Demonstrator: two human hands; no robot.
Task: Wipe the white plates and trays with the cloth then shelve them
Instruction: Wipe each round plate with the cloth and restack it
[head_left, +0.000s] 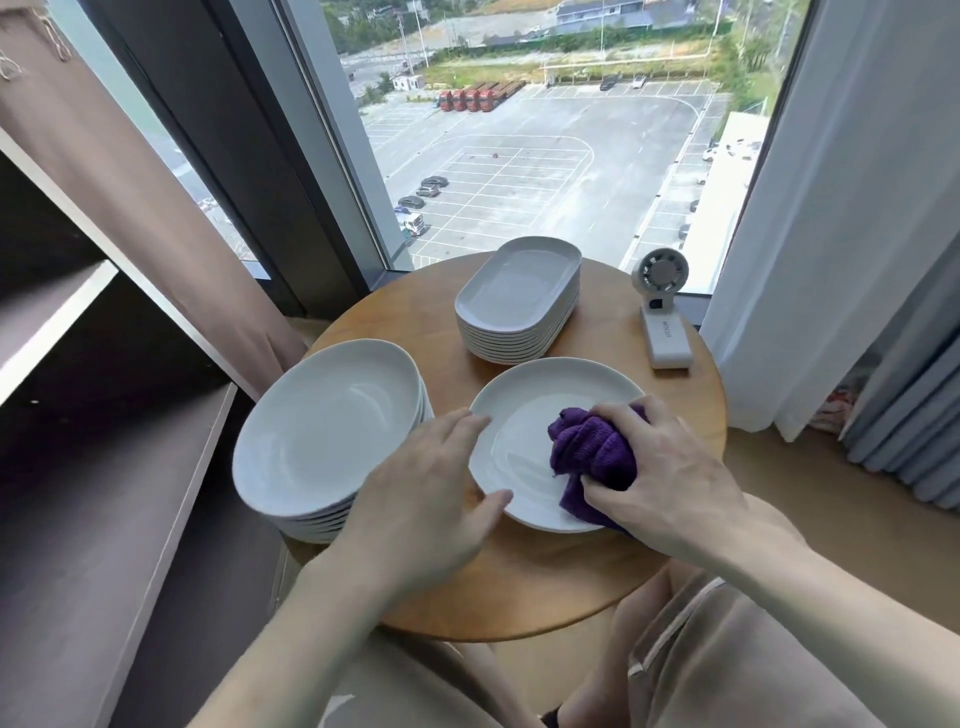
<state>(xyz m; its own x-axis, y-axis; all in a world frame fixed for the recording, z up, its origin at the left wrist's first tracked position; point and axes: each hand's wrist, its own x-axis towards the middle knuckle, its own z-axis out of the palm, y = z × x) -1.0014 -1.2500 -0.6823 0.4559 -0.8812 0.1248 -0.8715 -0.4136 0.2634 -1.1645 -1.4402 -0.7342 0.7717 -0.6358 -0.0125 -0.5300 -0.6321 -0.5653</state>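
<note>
A single white round plate (540, 410) lies flat on the round wooden table (519, 597). My right hand (670, 478) grips a bunched purple cloth (592, 452) and presses it onto the plate's right half. My left hand (431, 493) holds the plate's left rim, fingers on the rim and thumb at its near edge. A stack of several white round plates (327, 431) stands at the table's left edge. A stack of several white oblong trays (519, 291) stands at the back of the table.
A small white desk fan (662, 312) stands at the table's back right. Dark shelving (104, 415) with open compartments runs along the left. A large window lies behind the table, with curtains (841, 208) on both sides. My knees are under the table's near edge.
</note>
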